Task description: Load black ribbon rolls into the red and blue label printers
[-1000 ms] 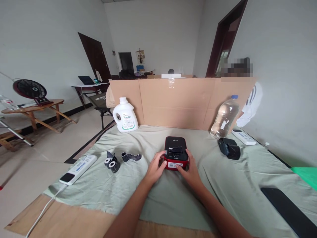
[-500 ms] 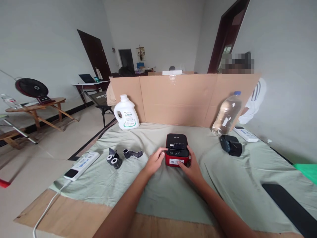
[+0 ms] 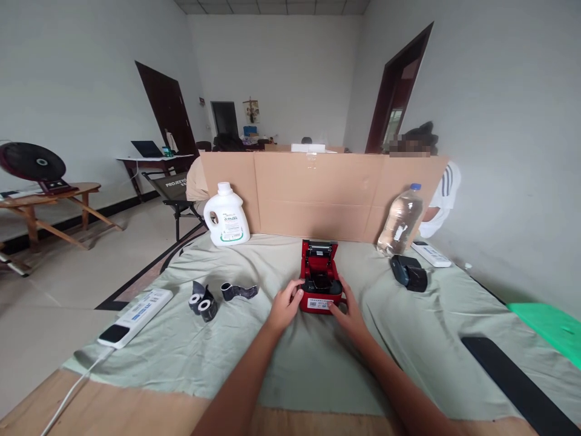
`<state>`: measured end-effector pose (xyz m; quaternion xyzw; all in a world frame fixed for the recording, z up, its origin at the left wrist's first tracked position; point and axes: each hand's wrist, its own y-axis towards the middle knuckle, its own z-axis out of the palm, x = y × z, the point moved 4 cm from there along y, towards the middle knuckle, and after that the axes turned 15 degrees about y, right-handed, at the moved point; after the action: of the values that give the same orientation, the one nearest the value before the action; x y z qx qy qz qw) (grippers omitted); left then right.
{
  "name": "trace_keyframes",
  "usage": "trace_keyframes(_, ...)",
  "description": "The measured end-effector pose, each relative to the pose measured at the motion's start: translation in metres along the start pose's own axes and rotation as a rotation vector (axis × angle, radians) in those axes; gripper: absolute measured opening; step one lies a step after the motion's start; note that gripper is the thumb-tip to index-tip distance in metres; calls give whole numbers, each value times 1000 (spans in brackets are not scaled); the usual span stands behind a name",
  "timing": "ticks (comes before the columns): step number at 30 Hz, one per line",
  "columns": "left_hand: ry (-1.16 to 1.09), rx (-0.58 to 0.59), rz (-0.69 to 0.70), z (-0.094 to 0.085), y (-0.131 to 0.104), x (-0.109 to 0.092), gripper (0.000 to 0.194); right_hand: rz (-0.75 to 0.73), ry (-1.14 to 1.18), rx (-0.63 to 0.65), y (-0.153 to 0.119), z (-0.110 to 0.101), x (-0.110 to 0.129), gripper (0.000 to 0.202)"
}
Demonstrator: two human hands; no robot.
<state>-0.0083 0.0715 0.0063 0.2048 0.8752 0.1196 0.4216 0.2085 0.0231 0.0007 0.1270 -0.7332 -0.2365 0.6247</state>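
A red and black label printer (image 3: 320, 304) rests on the green cloth in front of me, its lid (image 3: 319, 251) raised and tipped back. Dark paper or a roll shows inside its bay, though I cannot tell which. My left hand (image 3: 287, 303) grips the printer's left side, fingers bent at the edge. On the right side, my right hand (image 3: 348, 310) holds the body, its thumb by the white label on the front. To the left lie several small black label rolls (image 3: 203, 303), one (image 3: 238, 292) with its strip partly unwound.
A white power strip (image 3: 136, 317) lies at left, a dark handheld device (image 3: 408, 273) at right. Behind stand a white jug (image 3: 227, 215), a clear bottle (image 3: 400, 221) and a cardboard screen (image 3: 313, 194). A long black object (image 3: 512, 378) lies front right. Someone sits behind the screen.
The printer's lid has swung from closed to open, showing the red inside. Both hands remain at its sides. The camera view has tilted up and shifted right.
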Motion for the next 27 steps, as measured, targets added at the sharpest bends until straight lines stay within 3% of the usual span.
trace_keyframes(4,-11,0,13,0,1,0,38,-46,-28,34,29,-19,26,40)
trace_keyframes(7,-1,-13,27,0,0,0,39,26,-106,90,70,-21,38,34)
trace_keyframes(11,-3,-9,39,-3,-1,-2,39,177,-274,444,118,10,36,40)
trace_keyframes(13,-6,-7,44,-4,-1,-3,40,190,-377,612,130,25,33,46)
trace_keyframes(16,-14,-1,47,-6,-2,-5,40,185,-581,764,139,40,29,46)
trace_keyframes(23,-6,3,49,-9,-1,-7,42,377,-777,832,155,58,10,24)
trace_keyframes(27,0,7,44,-11,-2,-8,42,371,-784,825,158,63,10,13)
